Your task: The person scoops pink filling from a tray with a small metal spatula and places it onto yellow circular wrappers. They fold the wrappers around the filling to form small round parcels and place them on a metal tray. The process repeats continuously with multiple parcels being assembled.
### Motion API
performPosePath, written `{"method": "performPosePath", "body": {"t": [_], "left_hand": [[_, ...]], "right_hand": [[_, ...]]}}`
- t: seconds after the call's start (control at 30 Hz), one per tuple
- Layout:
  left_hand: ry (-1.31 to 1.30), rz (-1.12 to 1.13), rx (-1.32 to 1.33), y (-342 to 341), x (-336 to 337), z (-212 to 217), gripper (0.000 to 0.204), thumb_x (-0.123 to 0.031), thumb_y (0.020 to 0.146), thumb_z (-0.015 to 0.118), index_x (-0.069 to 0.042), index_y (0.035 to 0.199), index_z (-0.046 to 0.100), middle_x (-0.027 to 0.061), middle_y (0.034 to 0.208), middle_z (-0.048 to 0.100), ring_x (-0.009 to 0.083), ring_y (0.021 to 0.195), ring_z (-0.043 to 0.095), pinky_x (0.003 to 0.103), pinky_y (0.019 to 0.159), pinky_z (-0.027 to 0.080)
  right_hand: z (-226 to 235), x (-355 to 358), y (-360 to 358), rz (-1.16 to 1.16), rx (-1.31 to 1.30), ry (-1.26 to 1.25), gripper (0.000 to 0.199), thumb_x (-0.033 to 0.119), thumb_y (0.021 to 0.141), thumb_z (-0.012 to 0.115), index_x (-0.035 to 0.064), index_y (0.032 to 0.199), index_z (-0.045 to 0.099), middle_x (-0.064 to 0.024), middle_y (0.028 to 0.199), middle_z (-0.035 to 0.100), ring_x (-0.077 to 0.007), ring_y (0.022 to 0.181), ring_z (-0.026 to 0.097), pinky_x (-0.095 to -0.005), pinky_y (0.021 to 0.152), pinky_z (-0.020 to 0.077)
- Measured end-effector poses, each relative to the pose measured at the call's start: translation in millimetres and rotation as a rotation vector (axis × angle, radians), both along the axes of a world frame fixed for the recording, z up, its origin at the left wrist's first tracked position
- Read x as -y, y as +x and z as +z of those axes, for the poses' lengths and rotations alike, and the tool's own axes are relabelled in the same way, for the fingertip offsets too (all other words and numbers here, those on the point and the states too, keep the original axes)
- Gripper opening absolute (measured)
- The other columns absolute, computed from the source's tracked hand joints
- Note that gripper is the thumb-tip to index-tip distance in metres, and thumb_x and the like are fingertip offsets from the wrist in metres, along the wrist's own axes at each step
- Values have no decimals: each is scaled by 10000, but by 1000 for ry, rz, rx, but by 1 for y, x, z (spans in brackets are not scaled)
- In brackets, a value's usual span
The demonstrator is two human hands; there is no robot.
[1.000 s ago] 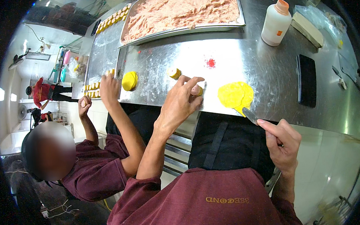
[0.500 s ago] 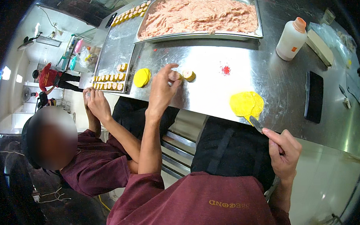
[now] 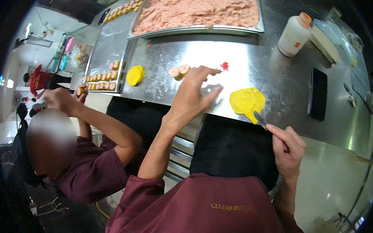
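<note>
Fingers spread and empty, my left hand [image 3: 195, 92] hovers over the table's front part, between two meat-filled yellow dumplings [image 3: 178, 71] and a small patch of red bits [image 3: 224, 67]. My right hand [image 3: 288, 148] grips a narrow metal spatula [image 3: 260, 120]. The blade's tip touches the lower edge of a little pile of round yellow wrappers [image 3: 247, 100], where one wrapper sticks out toward me. A second stack of yellow wrappers [image 3: 135, 75] lies farther left.
A big metal tray [image 3: 199, 29] of pink minced meat stands at the back. Rows of dumplings fill parts of a tray [image 3: 119, 83] at left, beside a co-worker [image 3: 96, 163]. To the right are a white bottle [image 3: 294, 35], a black phone [image 3: 317, 94] and plastic bags [image 3: 338, 37].
My left hand has let go of a dumpling beside the other one and moved right, its fingers opening. My right hand keeps the spatula at the wrappers. The view has shifted slightly.
</note>
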State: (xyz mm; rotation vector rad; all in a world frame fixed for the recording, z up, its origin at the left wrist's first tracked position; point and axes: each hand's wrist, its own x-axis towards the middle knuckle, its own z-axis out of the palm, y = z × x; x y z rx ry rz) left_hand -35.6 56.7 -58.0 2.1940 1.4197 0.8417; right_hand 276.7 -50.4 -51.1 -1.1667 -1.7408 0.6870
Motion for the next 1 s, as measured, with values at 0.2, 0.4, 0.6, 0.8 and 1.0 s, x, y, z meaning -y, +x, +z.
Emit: {"method": "performPosePath", "body": {"t": [0.2, 0.4, 0.6, 0.8, 1.0], "left_hand": [[-225, -293, -15, 48, 8, -15, 340, -148, 873, 856, -32, 1179, 761, 130, 1127, 698, 304, 1031, 694, 427, 944, 562], [-59, -314, 15, 30, -1, -15, 251, -114, 925, 818, -27, 1154, 766, 95, 1061, 753, 251, 1024, 715, 367, 888, 587], [-546, -34, 801, 24, 0, -1, 286, -185, 1091, 693, 23, 1282, 648, 121, 1127, 790, 124, 1017, 745, 272, 913, 591], [-586, -27, 1221, 7, 7, 12, 268, -124, 1082, 693, -6, 1284, 563, 173, 1170, 784, 167, 1057, 764, 311, 932, 631], [-629, -25, 1446, -15, 20, 27, 218, -58, 1043, 634, -61, 1215, 499, 252, 1302, 679, 379, 1120, 757, 466, 936, 661]], "right_hand": [[1, 3, 5, -16, -17, -2, 352, -76, 923, 702, 63, 1224, 820, 12, 715, 548, -68, 578, 372, -271, 507, 300], [0, 5, 10, -42, -1, 2, 338, -57, 940, 690, 57, 1234, 812, 14, 711, 542, -62, 581, 368, -268, 510, 298], [11, -13, -7, -91, 11, -94, 300, -18, 997, 672, 22, 1279, 763, -20, 805, 636, -67, 602, 425, -263, 541, 357], [41, -87, -25, 35, 211, 164, 234, -21, 1004, 658, 15, 1222, 734, -131, 889, 715, -231, 684, 648, -350, 645, 511], [61, -206, -33, -4, 530, 202, 210, 93, 1021, 622, 14, 1182, 731, -227, 972, 747, -380, 900, 750, -483, 791, 566]]}}
